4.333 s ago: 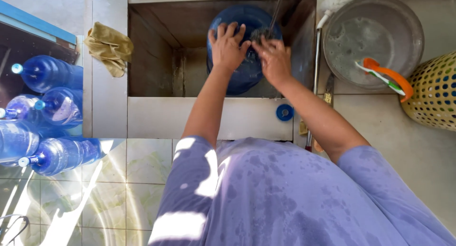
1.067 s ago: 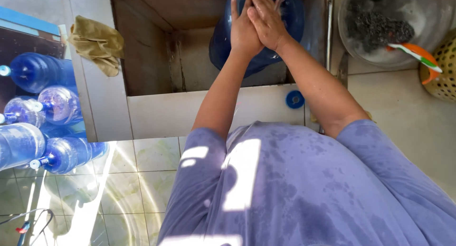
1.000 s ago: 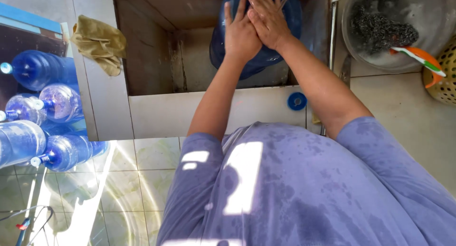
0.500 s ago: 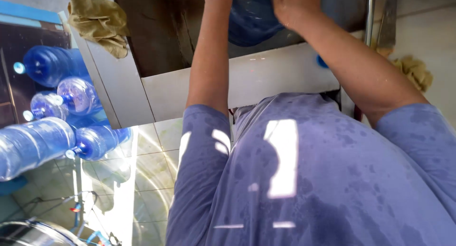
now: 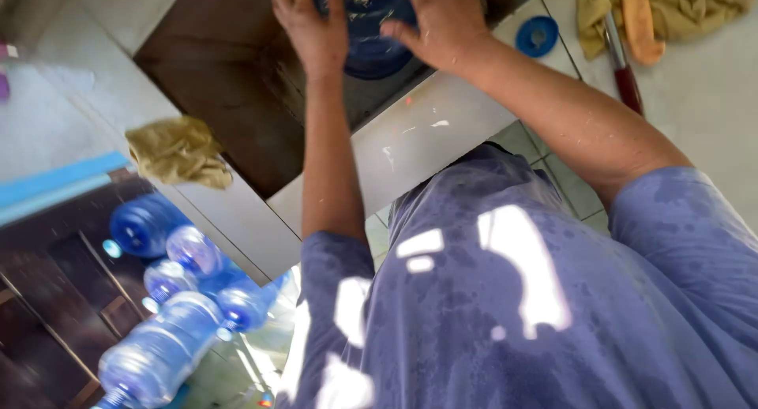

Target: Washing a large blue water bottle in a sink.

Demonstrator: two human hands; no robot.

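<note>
Down inside the tiled basin (image 5: 237,101), 1 big blue jug (image 5: 371,30) sits at the far side, partly cut off by the frame's top edge. Both hands press flat on it with fingers spread, neither curled shut around anything: the left hand (image 5: 312,26) on the jug's left side, the right hand (image 5: 442,22) on its right. Left of the basin lie 5 clear blue bottles (image 5: 170,298) on their sides. On the basin's left rim rests 1 yellow rag (image 5: 178,152); right of the basin, 1 more rag (image 5: 687,10) and 1 small blue cap (image 5: 537,36).
</note>
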